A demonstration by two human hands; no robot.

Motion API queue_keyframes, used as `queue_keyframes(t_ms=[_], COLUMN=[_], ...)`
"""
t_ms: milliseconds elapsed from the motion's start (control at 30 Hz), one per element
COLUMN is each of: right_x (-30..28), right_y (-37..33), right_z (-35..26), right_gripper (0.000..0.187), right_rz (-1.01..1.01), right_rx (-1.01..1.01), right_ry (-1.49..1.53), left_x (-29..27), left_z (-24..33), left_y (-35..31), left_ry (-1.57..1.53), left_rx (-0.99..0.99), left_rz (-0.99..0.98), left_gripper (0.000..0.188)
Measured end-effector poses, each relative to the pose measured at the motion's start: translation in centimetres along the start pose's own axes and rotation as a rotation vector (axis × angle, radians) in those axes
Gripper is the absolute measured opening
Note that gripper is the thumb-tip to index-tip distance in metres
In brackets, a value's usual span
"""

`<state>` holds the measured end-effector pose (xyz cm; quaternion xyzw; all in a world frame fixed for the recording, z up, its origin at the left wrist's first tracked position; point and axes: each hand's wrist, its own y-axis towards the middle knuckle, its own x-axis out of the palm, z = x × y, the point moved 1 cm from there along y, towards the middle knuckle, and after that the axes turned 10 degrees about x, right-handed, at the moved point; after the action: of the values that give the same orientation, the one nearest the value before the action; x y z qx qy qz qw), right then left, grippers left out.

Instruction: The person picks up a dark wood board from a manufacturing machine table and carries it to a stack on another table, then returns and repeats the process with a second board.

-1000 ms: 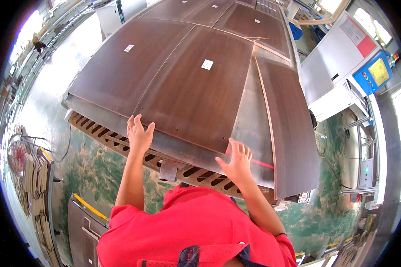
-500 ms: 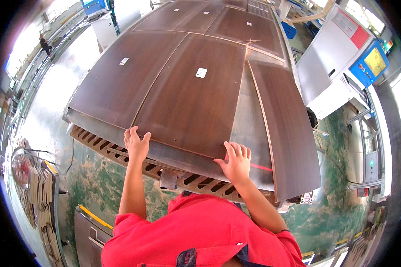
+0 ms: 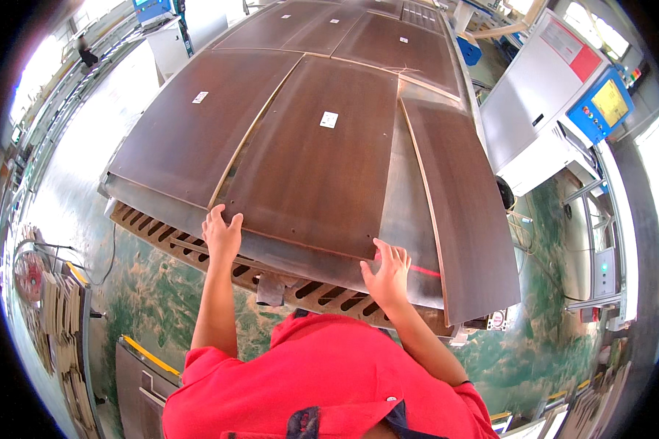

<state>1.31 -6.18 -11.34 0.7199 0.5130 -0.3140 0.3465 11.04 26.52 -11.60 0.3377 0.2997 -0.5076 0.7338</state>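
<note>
A dark brown wooden panel [image 3: 315, 164] with a small white label lies in the middle of a large metal machine table [image 3: 399, 219]. My left hand [image 3: 222, 233] rests flat with spread fingers on the panel's near left corner. My right hand [image 3: 388, 272] lies flat with fingers apart at the panel's near right corner, on the bare metal strip. Neither hand holds anything. A second brown panel [image 3: 194, 135] lies to the left, and a narrow brown panel [image 3: 461, 212] to the right overhangs the table's near edge.
More brown panels [image 3: 373, 40] lie farther back on the table. A slotted brown rail [image 3: 198, 249] runs under the near edge. A grey cabinet with a blue control screen [image 3: 600, 102] stands right. Stacked boards [image 3: 55, 307] sit at lower left on the green floor.
The middle panel and my hands have shifted away from me across the table; both hands stay flat at its near corners, the left now fully on the panel.
</note>
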Motion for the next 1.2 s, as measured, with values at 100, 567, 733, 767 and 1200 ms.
queue_keyframes(t_ms=[100,567,733,767,1200], right_x=[0.2,-2.1,-4.9,-5.2,-1.6], right_y=[-0.4,-8.3,-11.7,-12.3,-14.2], right_z=[1.0,1.9,3.8,4.0,4.3], right_gripper=[0.055,0.049,0.043,0.042,0.046], right_rz=[-0.071,-0.427,-0.659,-0.704,-0.536], right_rx=[0.168,0.363,0.464,0.619,0.482], right_ry=[0.255,0.701,0.782,0.946,1.147], left_x=[0.0,-2.8,-3.9,-4.5,0.1], left_z=[-0.1,-3.5,-6.6,-5.3,0.9], left_y=[-0.1,-6.7,-11.9,-13.2,-21.5], left_ry=[-0.024,-0.131,-0.450,-0.564,-1.571], left_rx=[0.017,-0.127,-0.318,-0.406,-0.731], left_rz=[0.011,0.178,0.266,0.337,-0.070], left_gripper=[0.053,0.034,0.034,0.035,0.030])
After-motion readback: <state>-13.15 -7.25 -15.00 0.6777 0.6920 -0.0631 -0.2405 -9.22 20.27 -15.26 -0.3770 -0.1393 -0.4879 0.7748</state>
